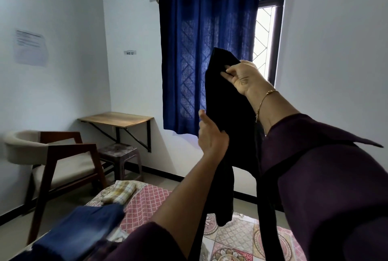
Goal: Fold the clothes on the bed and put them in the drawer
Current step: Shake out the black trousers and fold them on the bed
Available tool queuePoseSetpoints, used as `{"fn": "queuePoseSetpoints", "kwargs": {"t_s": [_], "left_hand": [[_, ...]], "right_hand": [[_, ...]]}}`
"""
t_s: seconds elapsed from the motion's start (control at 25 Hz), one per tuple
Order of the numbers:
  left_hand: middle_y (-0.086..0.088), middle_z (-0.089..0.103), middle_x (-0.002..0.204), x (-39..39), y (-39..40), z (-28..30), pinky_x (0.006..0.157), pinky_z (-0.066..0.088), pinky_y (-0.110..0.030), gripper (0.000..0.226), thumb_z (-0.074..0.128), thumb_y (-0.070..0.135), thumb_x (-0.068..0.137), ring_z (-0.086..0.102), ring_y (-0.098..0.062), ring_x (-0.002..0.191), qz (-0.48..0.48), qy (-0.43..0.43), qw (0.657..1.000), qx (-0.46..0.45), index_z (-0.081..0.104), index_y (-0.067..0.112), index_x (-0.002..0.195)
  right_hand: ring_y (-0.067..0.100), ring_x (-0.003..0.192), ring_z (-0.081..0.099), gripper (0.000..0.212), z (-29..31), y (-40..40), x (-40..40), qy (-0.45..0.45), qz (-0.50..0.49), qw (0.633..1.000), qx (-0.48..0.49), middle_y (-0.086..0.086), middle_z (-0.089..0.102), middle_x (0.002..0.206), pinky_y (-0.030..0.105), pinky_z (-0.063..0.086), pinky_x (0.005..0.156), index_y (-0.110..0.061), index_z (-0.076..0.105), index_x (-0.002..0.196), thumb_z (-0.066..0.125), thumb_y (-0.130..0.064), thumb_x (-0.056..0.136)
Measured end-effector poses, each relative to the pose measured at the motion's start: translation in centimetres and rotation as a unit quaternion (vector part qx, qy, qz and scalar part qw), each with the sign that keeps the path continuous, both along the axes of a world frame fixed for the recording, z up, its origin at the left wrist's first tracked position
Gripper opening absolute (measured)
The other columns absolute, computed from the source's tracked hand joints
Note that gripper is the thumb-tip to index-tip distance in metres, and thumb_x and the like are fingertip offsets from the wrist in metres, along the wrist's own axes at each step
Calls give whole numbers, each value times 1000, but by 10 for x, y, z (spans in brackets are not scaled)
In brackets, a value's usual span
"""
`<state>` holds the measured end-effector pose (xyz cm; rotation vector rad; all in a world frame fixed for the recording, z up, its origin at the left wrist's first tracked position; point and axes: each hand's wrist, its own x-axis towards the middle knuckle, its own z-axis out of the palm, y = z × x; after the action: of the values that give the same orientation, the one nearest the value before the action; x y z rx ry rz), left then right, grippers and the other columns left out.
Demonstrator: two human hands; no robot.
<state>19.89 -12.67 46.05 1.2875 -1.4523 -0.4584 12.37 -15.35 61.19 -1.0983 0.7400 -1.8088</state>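
The right hand [243, 77] was raised in front of the blue curtain [201, 51], its grip closed on the upper edge of a black garment [228, 118], fingers and thumb pinching the cloth. From that grip the garment hung straight down, its lower end dangling just above the bed [231, 237]. The left hand [211, 135] was lower, against the garment's left edge about halfway down; its fingers were mostly hidden behind the cloth, so I could not tell whether that grip was closed on the cloth or only touching it. On the bed, left of the hanging garment, lay a piece of blue denim [84, 231] and, farther back, a folded checked cloth [119, 193].
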Motion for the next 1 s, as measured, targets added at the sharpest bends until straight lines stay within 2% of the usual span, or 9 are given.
{"fn": "queuePoseSetpoints", "kwargs": {"t_s": [0.12,0.24,0.32,0.44,0.68,0.76,0.84,0.92,1.0], "left_hand": [[-16,60,113,44,-22,6,83,48,-41,38,56,15,86,59,-35,102,44,-25,998,31,47,7,122],[-13,65,104,83,-41,20,76,49,-36,16,57,18,86,62,-31,94,48,-72,991,98,62,7,96],[-12,64,109,95,-42,30,75,44,-34,21,53,22,89,60,-32,100,85,-178,975,101,63,10,102],[-12,64,106,106,-40,48,72,38,-31,28,53,36,91,58,-31,100,77,-312,947,13,62,10,99],[0,48,54,115,-27,89,61,37,-30,55,51,56,88,50,-20,57,62,-346,919,-179,50,9,58],[2,48,53,110,-27,98,61,34,-29,53,48,52,92,48,-18,55,56,-358,914,-181,49,13,55],[-2,60,65,104,-28,105,66,42,-31,51,44,53,93,57,-21,68,53,-387,900,-192,65,11,71],[-3,66,75,99,-29,113,74,47,-33,52,42,54,93,61,-21,77,46,-417,881,-218,71,12,84],[-2,67,78,97,-33,121,74,45,-32,52,42,55,92,62,-20,79,26,-433,868,-242,72,14,85]], "right_hand": [[16,65,60,24,-3,7,-21,40,-75,996,-2,9,58,73,19,53,51,-6,54,83,56,17,80],[12,51,65,13,-20,2,-45,51,-132,990,15,5,67,61,19,51,47,-2,60,87,70,0,79],[10,47,65,23,-33,-10,-53,21,-157,987,34,8,68,72,20,49,45,0,58,99,70,-9,82],[9,38,60,17,-42,-19,-62,-8,-187,981,58,6,62,74,17,44,38,-5,54,88,67,-16,86],[13,33,57,22,-49,-15,-65,-115,-131,973,149,6,59,77,17,41,32,-8,52,86,32,0,92],[16,61,65,32,-59,-23,-52,-10,-149,975,164,7,62,99,21,47,47,-11,49,114,40,-7,83],[28,102,57,67,-71,-27,-39,192,-220,943,158,14,45,132,32,50,74,-24,29,135,46,-11,72],[32,128,34,78,-75,-24,-26,417,-307,854,39,11,24,146,40,39,96,-31,24,142,49,-8,71],[30,137,22,77,-70,-20,-16,576,-298,756,-85,2,31,146,51,30,106,-32,29,142,47,-13,70]]}}
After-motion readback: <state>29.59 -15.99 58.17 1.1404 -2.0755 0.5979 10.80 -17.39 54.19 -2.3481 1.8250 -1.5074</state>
